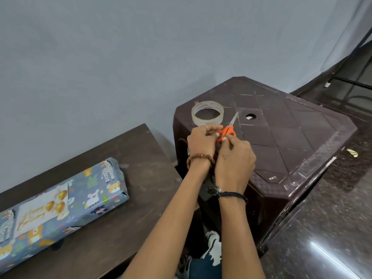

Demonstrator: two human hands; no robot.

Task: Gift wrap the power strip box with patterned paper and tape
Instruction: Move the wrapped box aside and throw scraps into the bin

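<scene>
Well left of your hands, the wrapped box (60, 200) lies on the table (124, 198); your left hand (201, 140) and right hand (234, 158) pinch together at the orange scissors (227, 131)

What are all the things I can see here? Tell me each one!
wrapped box: one, blue paper with animal pictures and a white birthday card on top, lying on the dark wooden table at the left.
tape roll: one, clear, lying flat on the brown plastic stool.
scissors: one pair, orange handles, silver blades shut, on the stool beside the tape.
paper scrap: one, gold, on the dark floor at the right.
left hand: one, ring and brown bead bracelet, fingers pinched together by the scissor handles.
right hand: one, black cord bracelet, fingers pinched close to the left hand's, at the scissor handles.
</scene>
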